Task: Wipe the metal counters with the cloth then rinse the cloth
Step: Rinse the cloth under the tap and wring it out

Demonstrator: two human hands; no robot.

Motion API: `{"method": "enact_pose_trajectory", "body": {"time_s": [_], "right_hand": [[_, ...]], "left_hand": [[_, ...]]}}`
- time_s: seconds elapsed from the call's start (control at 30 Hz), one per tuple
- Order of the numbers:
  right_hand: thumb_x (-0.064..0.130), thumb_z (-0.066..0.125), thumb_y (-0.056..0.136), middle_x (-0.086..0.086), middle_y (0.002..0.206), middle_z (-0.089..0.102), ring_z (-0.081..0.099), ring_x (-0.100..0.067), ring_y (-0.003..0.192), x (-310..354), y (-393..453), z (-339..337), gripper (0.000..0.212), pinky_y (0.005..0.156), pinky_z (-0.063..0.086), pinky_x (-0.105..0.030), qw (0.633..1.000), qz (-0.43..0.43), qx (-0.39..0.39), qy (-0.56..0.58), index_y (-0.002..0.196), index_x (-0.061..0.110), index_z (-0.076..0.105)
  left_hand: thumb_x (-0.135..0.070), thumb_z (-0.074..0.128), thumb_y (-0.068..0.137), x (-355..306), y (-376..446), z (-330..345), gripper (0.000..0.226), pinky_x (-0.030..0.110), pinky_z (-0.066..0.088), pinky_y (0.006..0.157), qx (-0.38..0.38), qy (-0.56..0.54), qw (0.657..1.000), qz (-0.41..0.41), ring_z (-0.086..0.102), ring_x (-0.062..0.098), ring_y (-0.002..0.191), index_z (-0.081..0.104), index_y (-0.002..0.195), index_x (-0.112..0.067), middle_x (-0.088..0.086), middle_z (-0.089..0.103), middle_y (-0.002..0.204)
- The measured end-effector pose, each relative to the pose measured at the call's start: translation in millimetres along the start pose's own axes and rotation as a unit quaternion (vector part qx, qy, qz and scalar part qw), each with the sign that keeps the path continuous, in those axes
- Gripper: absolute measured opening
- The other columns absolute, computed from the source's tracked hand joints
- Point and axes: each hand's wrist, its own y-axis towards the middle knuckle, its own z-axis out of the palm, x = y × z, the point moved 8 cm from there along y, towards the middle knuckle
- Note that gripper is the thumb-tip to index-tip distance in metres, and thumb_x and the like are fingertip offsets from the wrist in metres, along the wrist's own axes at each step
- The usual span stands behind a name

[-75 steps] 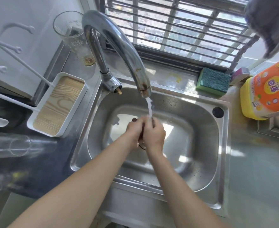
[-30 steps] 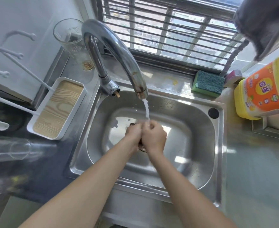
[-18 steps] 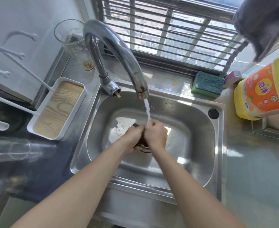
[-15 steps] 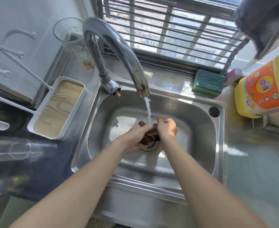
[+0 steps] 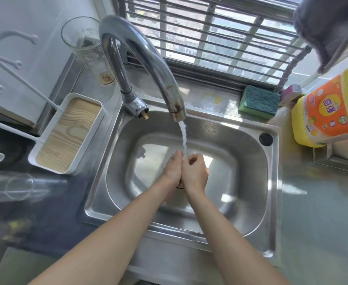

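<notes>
My left hand (image 5: pixel 172 168) and my right hand (image 5: pixel 194 171) are pressed together over the middle of the steel sink (image 5: pixel 249 140), under the water stream (image 5: pixel 183 136) that falls from the curved tap (image 5: pixel 148 56). Both hands are closed around the dark brown cloth, which is almost wholly hidden between them; only a dark sliver shows below the palms. The metal counter (image 5: pixel 317 214) lies to the right of the sink.
A green sponge (image 5: pixel 259 101) lies on the ledge behind the sink. A yellow and orange detergent bottle (image 5: pixel 325 112) stands at the right. A white tray with a wooden base (image 5: pixel 66 132) and a tall glass (image 5: pixel 87 48) are at the left. A grey towel (image 5: pixel 329 27) hangs top right.
Half a second ago my hands were apart with the dark cloth stretched between them. Now they have come together again under the stream, hiding the cloth.
</notes>
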Motion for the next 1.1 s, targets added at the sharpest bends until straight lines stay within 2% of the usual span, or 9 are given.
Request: {"method": "enact_pose_trajectory", "body": {"time_s": [0.1,0.2,0.3,0.4,0.53,0.67,0.73,0.87,1.1], "right_hand": [[0.042,0.063,0.094,0.002,0.078,0.065,0.056,-0.016,0.073,4.1,12.0,-1.9,0.030,0.063,0.037,-0.030,0.999,-0.028,0.019,-0.025,0.082,0.015,0.062],[0.040,0.060,0.095,0.001,0.062,0.057,0.049,-0.015,0.059,3.3,23.3,-4.1,0.040,0.053,0.033,-0.029,0.998,0.004,0.038,-0.057,0.063,0.017,0.056],[0.033,0.054,0.097,-0.004,0.064,0.057,0.054,-0.031,0.075,-2.7,41.0,-18.1,0.040,0.067,0.037,-0.031,0.997,0.061,0.016,-0.054,0.062,0.013,0.056],[0.046,0.055,0.096,-0.016,0.102,0.072,0.066,-0.040,0.105,-21.4,48.7,-35.5,0.043,0.088,0.053,-0.037,0.986,0.168,-0.023,-0.003,0.095,0.006,0.072],[0.038,0.062,0.094,-0.005,0.085,0.069,0.065,-0.029,0.088,-2.4,11.5,-17.7,0.029,0.076,0.053,-0.035,0.995,0.095,0.028,0.029,0.073,0.019,0.057],[0.043,0.059,0.096,0.000,0.077,0.063,0.057,-0.023,0.075,33.7,-40.4,5.8,0.035,0.068,0.044,-0.035,0.994,-0.093,-0.022,-0.045,0.071,0.019,0.056],[0.042,0.053,0.098,-0.003,0.077,0.066,0.057,-0.027,0.076,30.1,-19.9,-2.3,0.039,0.067,0.043,-0.035,0.995,-0.034,-0.073,-0.053,0.066,0.018,0.053],[0.033,0.048,0.097,-0.013,0.092,0.068,0.060,-0.033,0.085,3.4,18.1,-14.0,0.035,0.075,0.050,-0.036,0.981,0.190,-0.021,0.030,0.071,0.013,0.060],[0.041,0.049,0.098,-0.014,0.087,0.074,0.066,-0.035,0.086,32.2,-44.5,10.3,0.042,0.072,0.047,-0.037,0.997,-0.017,-0.001,-0.080,0.076,0.010,0.069]], "left_hand": [[-0.069,0.026,0.088,-1.0,8.0,-3.6,0.066,0.042,0.058,0.091,0.009,0.062,0.997,0.044,0.070,0.023,0.100,0.072,0.111,-0.027,0.002,0.076,0.103],[-0.044,0.033,0.106,-5.8,4.1,-4.2,0.045,0.018,0.049,0.051,0.031,0.053,0.997,0.054,0.061,0.008,0.069,0.068,0.114,-0.017,-0.001,0.067,0.084],[-0.030,0.038,0.107,-5.6,2.5,-1.6,0.028,0.015,0.043,0.042,0.058,0.024,0.997,0.054,0.060,0.007,0.064,0.061,0.106,-0.013,0.003,0.064,0.084],[-0.017,0.047,0.101,-0.7,5.4,-22.9,0.021,0.017,0.039,0.037,-0.020,-0.096,0.995,0.010,0.057,0.011,0.049,0.057,0.083,-0.012,0.007,0.058,0.072],[-0.021,0.047,0.090,17.1,3.3,-43.5,0.019,0.020,0.040,0.041,-0.106,-0.242,0.958,-0.107,0.051,0.020,0.060,0.053,0.075,-0.010,0.009,0.057,0.068],[-0.049,0.043,0.099,13.9,-1.6,-11.5,0.047,0.027,0.048,0.061,-0.006,-0.240,0.963,-0.120,0.062,0.017,0.063,0.063,0.074,-0.014,0.003,0.065,0.065],[-0.046,0.056,0.096,13.8,-4.3,-4.1,0.035,0.025,0.051,0.062,0.020,-0.183,0.977,-0.103,0.065,0.016,0.070,0.069,0.082,-0.017,0.001,0.071,0.074],[-0.030,0.063,0.093,8.2,-11.7,0.6,0.019,0.014,0.042,0.042,0.024,-0.102,0.992,-0.066,0.062,0.013,0.055,0.063,0.078,-0.018,0.002,0.066,0.069],[-0.026,0.056,0.098,4.8,-0.9,-30.8,0.031,0.025,0.043,0.060,-0.051,-0.137,0.984,-0.098,0.052,0.020,0.057,0.053,0.070,-0.013,0.002,0.055,0.057]]}}
